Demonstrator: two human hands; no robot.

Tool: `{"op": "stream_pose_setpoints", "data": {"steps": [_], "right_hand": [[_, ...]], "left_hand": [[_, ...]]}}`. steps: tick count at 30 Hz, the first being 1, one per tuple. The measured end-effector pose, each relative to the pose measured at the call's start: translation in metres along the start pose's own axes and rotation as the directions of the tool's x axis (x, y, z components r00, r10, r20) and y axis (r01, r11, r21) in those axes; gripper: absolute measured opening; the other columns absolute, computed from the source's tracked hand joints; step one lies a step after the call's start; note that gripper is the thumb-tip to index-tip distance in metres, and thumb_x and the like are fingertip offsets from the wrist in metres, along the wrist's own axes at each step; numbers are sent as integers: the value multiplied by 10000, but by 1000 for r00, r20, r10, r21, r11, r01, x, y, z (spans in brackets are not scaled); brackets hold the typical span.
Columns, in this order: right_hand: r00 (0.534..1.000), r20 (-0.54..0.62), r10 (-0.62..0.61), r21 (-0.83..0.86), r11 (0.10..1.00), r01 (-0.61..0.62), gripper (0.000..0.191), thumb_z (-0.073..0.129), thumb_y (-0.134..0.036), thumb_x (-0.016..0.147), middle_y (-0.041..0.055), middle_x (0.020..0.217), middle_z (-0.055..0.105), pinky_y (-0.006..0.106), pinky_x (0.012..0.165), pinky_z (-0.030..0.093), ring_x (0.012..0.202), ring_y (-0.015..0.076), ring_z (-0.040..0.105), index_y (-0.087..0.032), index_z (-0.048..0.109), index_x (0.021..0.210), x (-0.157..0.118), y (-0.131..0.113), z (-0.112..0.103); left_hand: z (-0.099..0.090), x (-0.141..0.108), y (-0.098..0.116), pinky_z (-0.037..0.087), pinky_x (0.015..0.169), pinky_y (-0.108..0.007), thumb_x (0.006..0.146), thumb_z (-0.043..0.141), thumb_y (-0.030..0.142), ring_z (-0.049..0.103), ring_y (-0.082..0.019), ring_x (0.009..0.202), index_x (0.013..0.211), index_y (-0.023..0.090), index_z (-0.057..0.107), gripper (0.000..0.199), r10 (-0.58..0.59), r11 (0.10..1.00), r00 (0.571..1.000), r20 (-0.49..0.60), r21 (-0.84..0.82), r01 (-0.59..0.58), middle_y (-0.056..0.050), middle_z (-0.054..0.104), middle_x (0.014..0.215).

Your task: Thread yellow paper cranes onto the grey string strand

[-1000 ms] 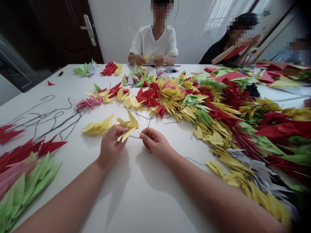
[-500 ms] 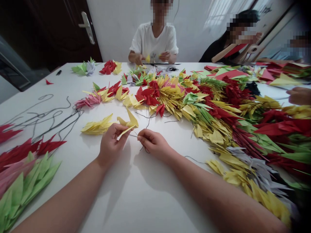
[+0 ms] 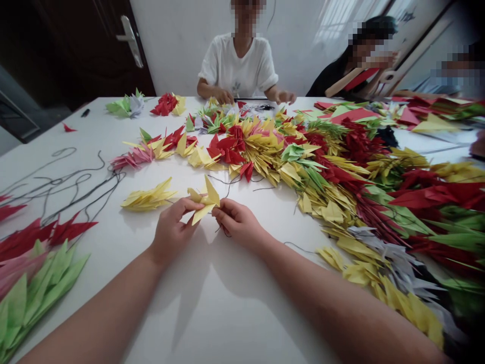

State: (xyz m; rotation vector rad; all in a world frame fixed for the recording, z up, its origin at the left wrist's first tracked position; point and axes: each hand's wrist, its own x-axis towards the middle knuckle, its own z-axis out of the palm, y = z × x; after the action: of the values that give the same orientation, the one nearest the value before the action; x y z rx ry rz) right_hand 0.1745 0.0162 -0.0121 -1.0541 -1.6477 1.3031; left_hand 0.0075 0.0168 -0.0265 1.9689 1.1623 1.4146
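Between the thumb and fingers of my left hand (image 3: 176,222) is a yellow paper crane (image 3: 207,200), its pointed wings spread. My right hand (image 3: 237,220) is pinched close beside the crane, on a dark string (image 3: 229,188) that trails up from the fingers; a needle, if there is one, is hidden at the fingertips. Left of the crane, a bundle of yellow paper cranes (image 3: 147,196) lies on the white table (image 3: 227,313), near my left knuckles.
A thick heap of strung paper cranes (image 3: 269,144) spreads from the middle to the right. Loose black strings (image 3: 81,179) and red and green crane strands (image 3: 40,283) lie at left. Across the table sits a person in a white shirt (image 3: 239,60); another in black (image 3: 335,76) holds red paper.
The yellow crane has moved right and turned, now close against my right fingertips. Across the table, the white-shirted person's hands have moved apart and down to the table.
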Motion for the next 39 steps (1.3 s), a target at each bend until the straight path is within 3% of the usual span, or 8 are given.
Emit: {"op": "stream_pose_setpoints", "data": {"steps": [6,10,14,17,21,25,28,39], "right_hand": [[999,17,35,145,989,-37,179,481,-357,783,-68,538,447,181,443,332,441,48,392,-182,443,762,1,-1,0],[997,38,69,213,974,-76,225,530,-390,750,-61,551,469,175,441,331,462,48,423,-176,459,759,2,-3,-1],[994,33,109,223,968,-113,230,557,-388,733,-57,563,484,177,452,345,479,52,448,-172,477,752,2,-4,-1],[993,27,115,222,968,-118,202,548,-359,748,-54,567,499,182,465,360,473,51,454,-171,475,738,3,-3,0],[991,29,130,206,969,-133,139,522,-299,771,-45,583,524,189,485,376,477,54,469,-168,484,745,3,-3,1],[986,67,156,171,971,-165,94,517,-251,772,-37,591,539,194,515,387,494,56,475,-165,497,740,3,-4,1],[982,102,159,155,973,-173,98,526,-243,766,-37,586,538,191,515,378,499,56,468,-168,490,715,3,-4,0],[978,140,157,68,983,-168,102,520,-258,772,-42,584,499,193,499,347,500,57,440,-162,500,746,2,-3,0]], "left_hand": [[-2,2,11,514,755,-252,745,595,297,629,-160,867,824,193,592,131,-20,999,995,101,-45,25,-52,660,871],[-6,2,14,501,775,-288,787,523,436,618,-186,898,857,190,600,267,-36,987,988,148,-152,58,-72,652,897],[-4,2,13,484,804,-317,823,374,563,608,-194,919,852,187,579,429,-81,948,994,76,-302,100,-74,644,905],[-1,5,16,493,729,-284,789,505,495,634,-153,753,912,205,467,317,-180,920,984,-12,-355,164,-21,641,756],[1,10,23,481,635,-235,741,601,419,605,-117,581,1022,210,376,416,-261,898,965,-39,-376,227,51,590,577],[-1,13,21,458,580,-208,712,618,434,575,-107,588,833,163,538,308,-303,904,953,-1,-318,287,-3,613,652],[-2,13,16,434,561,-198,701,629,413,540,-99,592,673,150,573,271,-307,929,952,2,-218,300,-10,597,651],[-1,12,14,387,504,-169,715,606,390,475,-67,536,700,157,565,237,-313,941,949,-50,-150,302,16,559,628]]}}
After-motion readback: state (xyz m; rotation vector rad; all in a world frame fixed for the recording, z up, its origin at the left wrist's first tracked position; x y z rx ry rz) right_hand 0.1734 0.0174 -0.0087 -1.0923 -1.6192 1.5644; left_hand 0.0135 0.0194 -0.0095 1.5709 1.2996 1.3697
